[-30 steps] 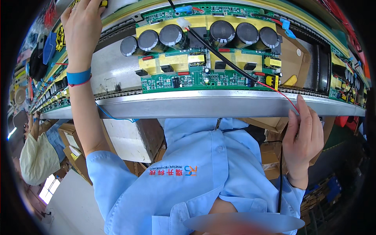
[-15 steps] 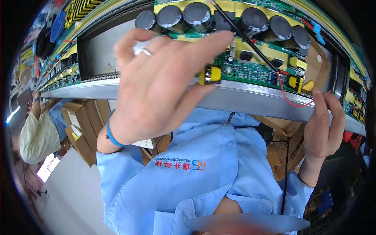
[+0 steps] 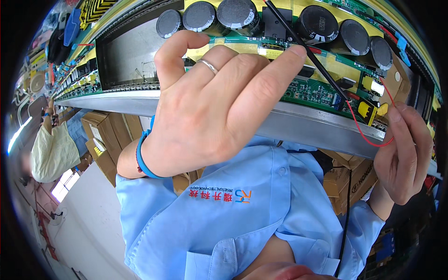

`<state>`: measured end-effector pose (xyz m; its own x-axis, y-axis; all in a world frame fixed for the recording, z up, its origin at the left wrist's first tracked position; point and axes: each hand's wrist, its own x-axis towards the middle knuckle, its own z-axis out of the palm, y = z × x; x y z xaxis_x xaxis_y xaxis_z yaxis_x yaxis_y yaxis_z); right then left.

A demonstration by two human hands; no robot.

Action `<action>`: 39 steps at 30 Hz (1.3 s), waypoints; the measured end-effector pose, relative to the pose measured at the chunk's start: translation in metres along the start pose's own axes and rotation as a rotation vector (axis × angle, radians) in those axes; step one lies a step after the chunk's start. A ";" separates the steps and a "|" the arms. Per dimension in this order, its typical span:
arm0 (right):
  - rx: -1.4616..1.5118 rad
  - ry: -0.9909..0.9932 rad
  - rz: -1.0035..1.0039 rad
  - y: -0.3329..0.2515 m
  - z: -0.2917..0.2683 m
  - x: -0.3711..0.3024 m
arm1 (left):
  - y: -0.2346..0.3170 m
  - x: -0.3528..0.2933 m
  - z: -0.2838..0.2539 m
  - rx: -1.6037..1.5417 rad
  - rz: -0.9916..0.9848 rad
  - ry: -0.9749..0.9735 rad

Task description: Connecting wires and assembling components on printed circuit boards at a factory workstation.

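One bare right hand (image 3: 405, 149) is closed on a thin red insulated wire (image 3: 374, 144), pinching it between thumb and fingertips at the near edge of a long green circuit board (image 3: 308, 91). Left of that pinch the wire sags in a slack loop and runs up to the end of a long black-sleeved cable (image 3: 323, 68); above the pinch a short stretch rises beside a yellow-and-black block component (image 3: 367, 111), and from where I stand I can't tell whether it meets anything. The left hand (image 3: 205, 107), a blue band (image 3: 143, 156) at its wrist, spreads back-up over the board, its foremost fingertip right at the cable. Its thumb is hidden, so I can't say whether it grips anything.

Beyond the left hand's knuckles, six black cylindrical capacitors (image 3: 319, 24) sit on the board in two groups of three, so that part looks done. The wiring seems less far along: the cable lies slantwise between the hands, and the red wire hangs slack, with no fastening visible near the pinch. A grey metal rail (image 3: 303, 121) passes beneath the left hand.
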<state>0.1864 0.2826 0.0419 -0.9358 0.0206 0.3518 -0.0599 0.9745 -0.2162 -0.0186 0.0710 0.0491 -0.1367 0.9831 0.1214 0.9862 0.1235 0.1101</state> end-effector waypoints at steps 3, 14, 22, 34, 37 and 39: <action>0.124 -0.016 0.000 0.004 -0.002 0.007 | 0.003 0.005 0.001 -0.024 0.007 0.015; 0.435 0.178 0.304 0.016 0.030 0.006 | -0.008 0.011 -0.016 -0.131 -0.070 0.003; 0.432 0.193 0.314 0.019 0.034 0.007 | -0.008 0.025 -0.021 -0.060 -0.004 0.115; 0.391 0.179 0.312 0.015 0.032 0.010 | -0.005 0.024 -0.032 0.006 -0.164 0.002; 0.344 0.157 0.291 0.016 0.031 0.011 | -0.017 0.025 -0.029 0.074 0.018 -0.022; 0.352 0.152 0.284 0.018 0.032 0.011 | -0.012 0.022 -0.023 0.013 -0.035 0.041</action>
<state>0.1638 0.2930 0.0132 -0.8725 0.3334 0.3572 0.0528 0.7910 -0.6095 -0.0359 0.0881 0.0731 -0.1743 0.9719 0.1584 0.9819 0.1594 0.1025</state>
